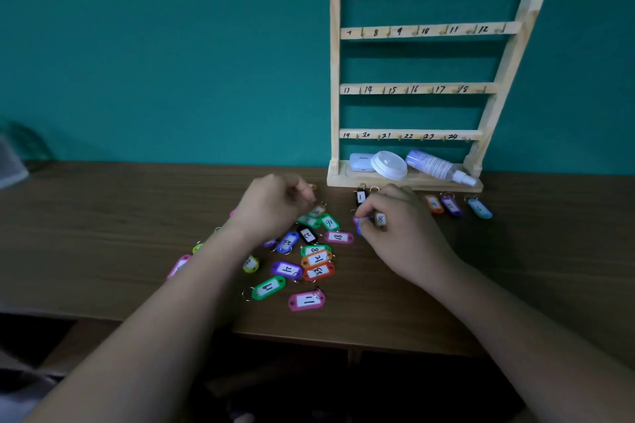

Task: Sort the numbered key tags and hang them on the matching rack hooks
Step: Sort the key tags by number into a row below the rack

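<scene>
A wooden rack (335,55) with four rows of numbered hooks, all bare, stands against the teal wall. Several coloured key tags lie in a loose pile (309,257) on the brown table, among them a pink tag 11 (307,300) and a green tag 19 (268,287). My left hand (271,206) hovers over the pile's far edge, fingers curled; a small orange tag (312,186) shows at its fingertips. My right hand (395,223) pinches a tag marked 8 (380,220) together with a blue one (359,225). A black tag 1 (360,197) and orange (434,204), purple (451,205) and blue (480,208) tags lie in a row before the rack.
On the rack's base (335,178) rest a white case (360,161), a round white lid (390,165) and a lying spray bottle (439,166). The table's front edge (103,314) runs below the pile. A pale object (10,165) sits at the far left.
</scene>
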`<state>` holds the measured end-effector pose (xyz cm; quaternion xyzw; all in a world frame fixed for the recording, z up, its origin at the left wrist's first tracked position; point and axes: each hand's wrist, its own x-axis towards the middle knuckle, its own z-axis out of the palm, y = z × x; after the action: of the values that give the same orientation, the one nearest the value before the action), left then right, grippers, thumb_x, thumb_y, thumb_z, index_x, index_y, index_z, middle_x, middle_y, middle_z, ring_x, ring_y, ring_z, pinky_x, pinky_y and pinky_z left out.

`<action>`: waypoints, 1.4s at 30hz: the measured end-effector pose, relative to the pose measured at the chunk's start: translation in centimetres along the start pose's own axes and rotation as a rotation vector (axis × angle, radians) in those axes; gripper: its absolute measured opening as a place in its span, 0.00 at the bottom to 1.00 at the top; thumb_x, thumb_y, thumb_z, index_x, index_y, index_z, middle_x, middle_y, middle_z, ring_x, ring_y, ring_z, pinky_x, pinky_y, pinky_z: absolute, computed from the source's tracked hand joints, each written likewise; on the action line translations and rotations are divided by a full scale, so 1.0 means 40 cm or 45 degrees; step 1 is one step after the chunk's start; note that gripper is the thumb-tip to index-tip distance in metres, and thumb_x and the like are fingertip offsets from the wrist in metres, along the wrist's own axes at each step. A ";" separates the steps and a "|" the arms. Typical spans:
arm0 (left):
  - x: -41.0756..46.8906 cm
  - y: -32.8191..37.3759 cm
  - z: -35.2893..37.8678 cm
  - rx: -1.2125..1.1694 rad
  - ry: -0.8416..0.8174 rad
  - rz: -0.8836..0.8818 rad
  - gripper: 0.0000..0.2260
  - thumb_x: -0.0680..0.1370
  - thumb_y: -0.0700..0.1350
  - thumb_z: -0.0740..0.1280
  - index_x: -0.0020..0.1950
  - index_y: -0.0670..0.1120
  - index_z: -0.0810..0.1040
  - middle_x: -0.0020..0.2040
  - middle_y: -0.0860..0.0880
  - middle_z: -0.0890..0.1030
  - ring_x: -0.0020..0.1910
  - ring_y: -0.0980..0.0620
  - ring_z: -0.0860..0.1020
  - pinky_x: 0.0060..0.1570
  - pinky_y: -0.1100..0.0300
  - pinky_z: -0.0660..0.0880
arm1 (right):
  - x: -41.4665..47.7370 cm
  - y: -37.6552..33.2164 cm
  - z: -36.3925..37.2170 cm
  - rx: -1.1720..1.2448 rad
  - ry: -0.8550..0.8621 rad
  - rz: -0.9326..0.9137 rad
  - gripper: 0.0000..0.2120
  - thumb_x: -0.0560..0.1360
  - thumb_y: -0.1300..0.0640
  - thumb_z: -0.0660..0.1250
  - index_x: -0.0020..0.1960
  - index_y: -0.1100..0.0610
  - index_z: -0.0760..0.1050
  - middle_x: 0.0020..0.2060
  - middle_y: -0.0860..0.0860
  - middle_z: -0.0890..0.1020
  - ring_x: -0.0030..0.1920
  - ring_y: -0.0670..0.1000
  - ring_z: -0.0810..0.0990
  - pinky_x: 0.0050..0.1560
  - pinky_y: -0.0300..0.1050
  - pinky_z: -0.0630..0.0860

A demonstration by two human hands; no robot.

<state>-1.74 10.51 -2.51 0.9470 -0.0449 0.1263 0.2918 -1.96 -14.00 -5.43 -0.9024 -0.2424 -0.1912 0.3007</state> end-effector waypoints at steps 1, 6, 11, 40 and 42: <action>-0.004 -0.022 -0.019 0.004 0.012 -0.027 0.03 0.78 0.46 0.74 0.46 0.54 0.85 0.45 0.59 0.86 0.48 0.62 0.81 0.53 0.62 0.76 | -0.001 -0.007 0.009 0.013 0.006 -0.023 0.05 0.76 0.56 0.74 0.46 0.46 0.81 0.45 0.41 0.77 0.53 0.47 0.75 0.59 0.55 0.74; -0.036 -0.116 -0.109 0.018 0.079 -0.223 0.03 0.76 0.45 0.75 0.46 0.53 0.85 0.43 0.58 0.86 0.44 0.61 0.82 0.44 0.63 0.77 | 0.002 -0.039 0.042 0.047 -0.015 -0.098 0.05 0.75 0.56 0.74 0.45 0.47 0.81 0.43 0.43 0.77 0.51 0.47 0.75 0.57 0.53 0.73; -0.069 -0.198 -0.159 0.122 0.001 -0.329 0.02 0.76 0.50 0.77 0.46 0.56 0.85 0.44 0.59 0.86 0.46 0.60 0.82 0.47 0.61 0.75 | 0.007 -0.067 0.074 0.068 -0.051 -0.131 0.05 0.76 0.56 0.75 0.46 0.47 0.82 0.43 0.41 0.76 0.50 0.46 0.74 0.56 0.50 0.70; -0.134 -0.141 -0.180 -0.189 0.131 -0.112 0.08 0.76 0.51 0.79 0.43 0.52 0.82 0.41 0.54 0.85 0.44 0.54 0.83 0.47 0.55 0.78 | 0.012 -0.172 0.098 0.481 -0.194 -0.010 0.09 0.80 0.48 0.74 0.58 0.47 0.82 0.49 0.39 0.84 0.55 0.38 0.80 0.53 0.32 0.73; -0.140 -0.117 -0.172 -0.290 0.078 -0.044 0.08 0.75 0.50 0.80 0.44 0.50 0.82 0.41 0.52 0.85 0.42 0.52 0.83 0.46 0.56 0.77 | 0.009 -0.181 0.097 0.540 -0.227 0.023 0.11 0.79 0.46 0.74 0.60 0.47 0.82 0.49 0.39 0.84 0.54 0.38 0.80 0.50 0.30 0.73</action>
<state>-7.86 18.32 -1.05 0.9041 -0.0338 0.1441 0.4010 -4.91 -6.34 -4.90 -0.8345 -0.2947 -0.0529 0.4626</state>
